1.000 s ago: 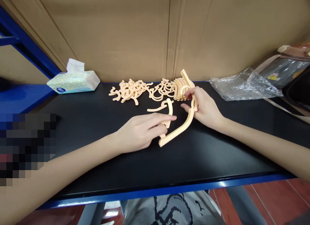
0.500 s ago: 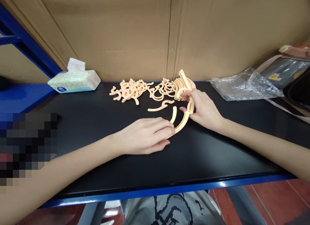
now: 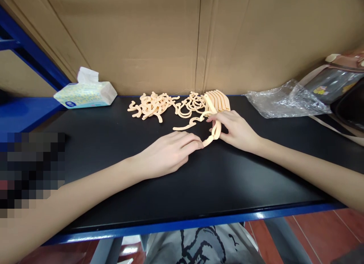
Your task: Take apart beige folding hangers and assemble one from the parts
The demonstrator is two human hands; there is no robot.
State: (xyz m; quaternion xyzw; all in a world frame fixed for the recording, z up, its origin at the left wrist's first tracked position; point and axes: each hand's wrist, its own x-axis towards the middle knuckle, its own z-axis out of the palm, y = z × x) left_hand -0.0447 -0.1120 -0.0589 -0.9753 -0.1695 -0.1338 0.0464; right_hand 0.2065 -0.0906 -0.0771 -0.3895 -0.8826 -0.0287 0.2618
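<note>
My left hand (image 3: pixel 169 154) is closed on the near end of a chain of curved cream-coloured pieces (image 3: pixel 208 141), its fingertips pinching it just over the black table. The far part of that chain is in my right hand (image 3: pixel 236 129), gripped between thumb and fingers. One length of it slants up and away past the right fingers. Just behind my right hand, several similar curved strips stand side by side in a row (image 3: pixel 220 99). A wavy loose piece (image 3: pixel 184 127) lies beyond my left hand. My fingers hide part of the chain.
Two heaps of small curved pieces, a larger left heap (image 3: pixel 153 107) and a smaller one (image 3: pixel 195 103), lie near the cardboard backing (image 3: pixel 136 48). A tissue pack (image 3: pixel 88 95) is at back left. Clear plastic wrap (image 3: pixel 287 101) and a strapped bottle (image 3: pixel 332 82) occupy the right.
The chain has swung lower and leftward in my right hand, uncovering the row of strips behind. My left hand has shifted slightly up, and the loose arc by its fingers is now hidden.
</note>
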